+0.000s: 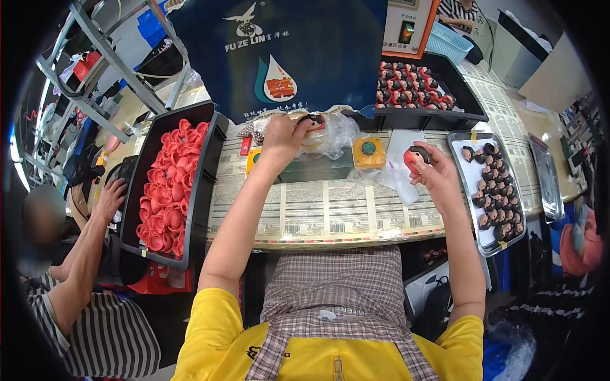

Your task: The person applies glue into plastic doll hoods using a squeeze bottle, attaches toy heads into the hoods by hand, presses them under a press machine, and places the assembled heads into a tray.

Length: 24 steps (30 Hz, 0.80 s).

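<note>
My right hand (440, 174) pinches a small doll head with black hair and a red hood (414, 162), held up above the table beside the metal tray. Under the torn lower edge of the blue cardboard, my left hand (284, 138) has its fingers closed at another small doll head with black and red parts (312, 122); part of it is hidden. Below that hand stands a dark green block-like fixture (316, 166), with a yellow box bearing a green button (368, 153) to its right. Crumpled clear plastic (335, 138) lies around the fixture.
A black crate of red hood pieces (204, 184) stands left. At the back right, another black crate (457, 119) holds red-and-black doll heads. A metal tray (478, 223) carries several black-haired heads. The blue cardboard (337, 51) blocks the back. A co-worker's hand (111, 200) is at far left.
</note>
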Motion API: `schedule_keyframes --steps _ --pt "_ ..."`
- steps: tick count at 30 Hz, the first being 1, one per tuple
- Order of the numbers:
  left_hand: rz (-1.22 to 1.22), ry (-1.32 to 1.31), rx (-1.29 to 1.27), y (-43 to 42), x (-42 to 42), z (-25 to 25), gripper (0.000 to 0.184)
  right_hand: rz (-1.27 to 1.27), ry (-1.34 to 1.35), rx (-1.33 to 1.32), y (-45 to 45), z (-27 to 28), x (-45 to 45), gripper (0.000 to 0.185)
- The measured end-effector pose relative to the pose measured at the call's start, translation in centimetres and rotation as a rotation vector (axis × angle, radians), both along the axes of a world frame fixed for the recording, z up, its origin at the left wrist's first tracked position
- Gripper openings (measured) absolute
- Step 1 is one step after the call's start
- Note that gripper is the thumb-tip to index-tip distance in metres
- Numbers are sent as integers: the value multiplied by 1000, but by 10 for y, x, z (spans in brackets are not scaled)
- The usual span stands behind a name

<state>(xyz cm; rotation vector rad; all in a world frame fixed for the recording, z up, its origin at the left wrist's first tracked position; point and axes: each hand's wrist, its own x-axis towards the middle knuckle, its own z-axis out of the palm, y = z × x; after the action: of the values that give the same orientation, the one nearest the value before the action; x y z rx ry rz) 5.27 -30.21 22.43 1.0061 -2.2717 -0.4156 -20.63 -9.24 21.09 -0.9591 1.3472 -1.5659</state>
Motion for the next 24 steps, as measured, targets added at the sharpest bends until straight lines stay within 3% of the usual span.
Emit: schedule_keyframes --steps 5,8,14,17,20,22,24 --pt "2 -118 121 -6 2 3 23 3 87 -26 -3 3 4 50" --pt "-147 79 -1 -2 6 -5 23 7 130 -27 -1 3 7 51" --pt "-108 17 -63 0 7 -13 24 10 158 -12 -4 3 2 49" --pt "-136 113 -215 10 10 -8 29 17 167 -20 -5 8 7 48" --pt "-88 195 -235 60 23 18 34 0 145 -52 1 14 8 48" --pt "-385 322 -198 108 36 62 40 -43 123 -96 14 18 -5 48" --pt "-542 422 -344 164 41 116 45 -182 204 -92 20 31 -25 47"
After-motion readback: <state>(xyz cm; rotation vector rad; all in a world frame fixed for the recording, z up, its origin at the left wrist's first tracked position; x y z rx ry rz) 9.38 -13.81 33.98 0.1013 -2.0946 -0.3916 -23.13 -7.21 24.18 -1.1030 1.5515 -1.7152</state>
